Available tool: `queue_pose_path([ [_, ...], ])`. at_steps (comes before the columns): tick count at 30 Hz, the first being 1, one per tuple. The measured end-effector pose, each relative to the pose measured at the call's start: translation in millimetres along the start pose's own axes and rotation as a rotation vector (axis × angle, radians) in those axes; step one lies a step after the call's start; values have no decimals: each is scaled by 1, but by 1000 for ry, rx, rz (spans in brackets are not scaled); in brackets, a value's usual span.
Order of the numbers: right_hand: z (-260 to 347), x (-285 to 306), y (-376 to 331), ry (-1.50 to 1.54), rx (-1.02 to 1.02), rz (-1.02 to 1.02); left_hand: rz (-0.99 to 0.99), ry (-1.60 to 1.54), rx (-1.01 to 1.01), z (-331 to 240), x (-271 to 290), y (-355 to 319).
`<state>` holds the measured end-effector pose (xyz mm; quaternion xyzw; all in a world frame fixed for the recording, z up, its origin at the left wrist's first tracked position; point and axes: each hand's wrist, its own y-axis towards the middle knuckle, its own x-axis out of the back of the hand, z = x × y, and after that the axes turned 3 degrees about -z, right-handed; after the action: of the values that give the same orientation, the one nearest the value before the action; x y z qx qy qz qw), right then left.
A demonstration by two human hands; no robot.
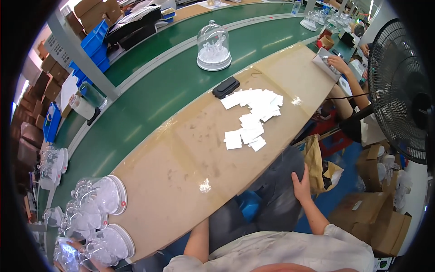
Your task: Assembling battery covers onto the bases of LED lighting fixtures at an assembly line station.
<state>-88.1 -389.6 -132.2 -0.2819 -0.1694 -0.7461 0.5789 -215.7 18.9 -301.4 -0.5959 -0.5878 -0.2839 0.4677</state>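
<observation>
Right hand (301, 185) resting flat on the thigh, fingers spread, holding nothing. Left hand below the table (190, 158) edge — grip impossible to tell. Nearest: brown bag (319, 165) beside the knee. Sitting on the table — white cards (251, 115) scattered, one black case (225, 87). One upright glass dome (213, 47) riding the green belt (149, 104).

Your right hand (301, 185) rests flat on your thigh, fingers spread, below the worktable (181, 154) edge. Just beyond your fingertips lies a brown paper bag (319, 165). Further past them, white cards (253, 115) are scattered on the tabletop.
</observation>
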Motion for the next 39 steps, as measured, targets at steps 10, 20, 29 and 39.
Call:
queue_pose_path([
  [10,-7,4,-6,-9,39,-5,80,-42,-33,-52,12,30],
  [20,-15,10,-1,41,111,-17,84,-47,18,-71,35,47],
  [29,-9,22,33,112,2,101,4,166,131,-133,64,-15],
  [39,-20,3,68,310,14,130,178,-235,82,-88,64,11],
])
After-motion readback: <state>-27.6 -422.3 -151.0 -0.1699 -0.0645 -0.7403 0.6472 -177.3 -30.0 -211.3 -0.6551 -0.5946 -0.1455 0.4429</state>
